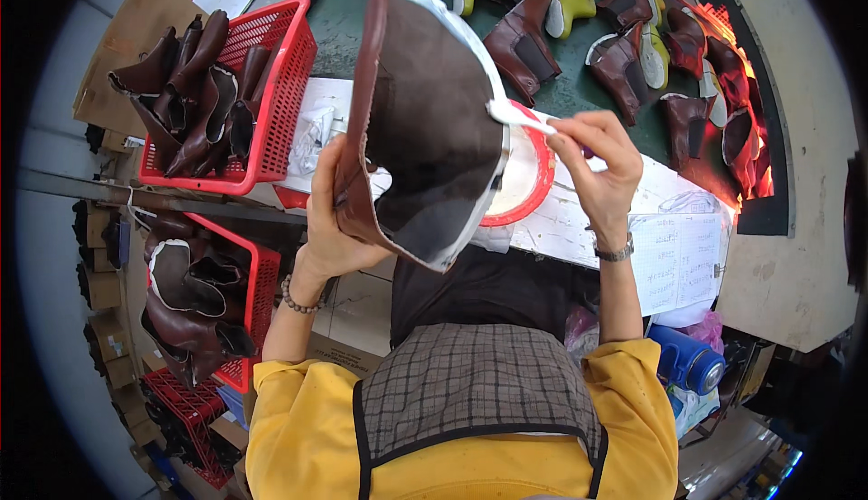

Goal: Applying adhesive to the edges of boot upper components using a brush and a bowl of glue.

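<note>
1. Head view, left: my left hand is closed round the lower left side of 1 brown leather boot upper with a dark lining and a white-coated edge; I hold it tilted above the white worktable, lining toward me.
2. Head view, right: my right hand pinches the thin handle of 1 small white brush-like tool between thumb and fingers; its head is at the upper's white edge.
3. Head view, around: 1 round red-rimmed tub with white contents sits partly hidden behind the upper; 2 red plastic lattice baskets hold brown uppers at left.
</note>
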`<control>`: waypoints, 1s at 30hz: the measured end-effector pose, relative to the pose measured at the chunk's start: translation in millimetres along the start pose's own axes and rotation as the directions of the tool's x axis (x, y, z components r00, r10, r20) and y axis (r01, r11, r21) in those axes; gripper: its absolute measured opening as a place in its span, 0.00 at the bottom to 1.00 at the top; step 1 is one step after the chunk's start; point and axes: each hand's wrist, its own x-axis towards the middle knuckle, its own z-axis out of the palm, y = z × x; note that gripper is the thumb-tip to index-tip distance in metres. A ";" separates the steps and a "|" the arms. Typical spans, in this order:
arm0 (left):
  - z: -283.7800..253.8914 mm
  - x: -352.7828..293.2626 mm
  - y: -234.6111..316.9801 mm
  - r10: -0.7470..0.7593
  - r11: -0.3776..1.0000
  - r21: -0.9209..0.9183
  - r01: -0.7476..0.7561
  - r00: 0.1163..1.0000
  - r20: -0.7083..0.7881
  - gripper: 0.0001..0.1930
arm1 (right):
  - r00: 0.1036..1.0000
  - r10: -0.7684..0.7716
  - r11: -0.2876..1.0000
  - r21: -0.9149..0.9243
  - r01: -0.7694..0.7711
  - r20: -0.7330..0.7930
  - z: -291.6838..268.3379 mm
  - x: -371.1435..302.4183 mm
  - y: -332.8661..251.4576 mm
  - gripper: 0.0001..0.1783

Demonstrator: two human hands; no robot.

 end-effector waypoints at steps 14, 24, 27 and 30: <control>14.1 73.1 -30.4 0.595 0.738 0.510 -0.443 0.783 -0.181 0.40 | 0.987 -0.108 0.994 0.017 0.107 0.115 -0.5 -35.1 -28.4 0.14; -18.8 54.8 -12.1 0.249 0.948 0.213 -0.234 0.967 -0.045 0.55 | 0.980 0.186 0.964 -0.204 -0.169 0.067 -2.2 -31.5 -2.3 0.06; -48.1 36.6 -8.5 -0.204 0.970 -0.112 0.214 0.975 0.091 0.64 | 0.948 -0.003 0.739 -0.638 0.217 0.319 4.3 -34.4 44.2 0.05; -94.6 -28.7 -44.7 -0.426 0.557 -0.606 0.568 0.821 0.380 0.55 | 0.957 0.059 0.845 -0.525 0.103 0.283 3.2 -23.5 36.3 0.04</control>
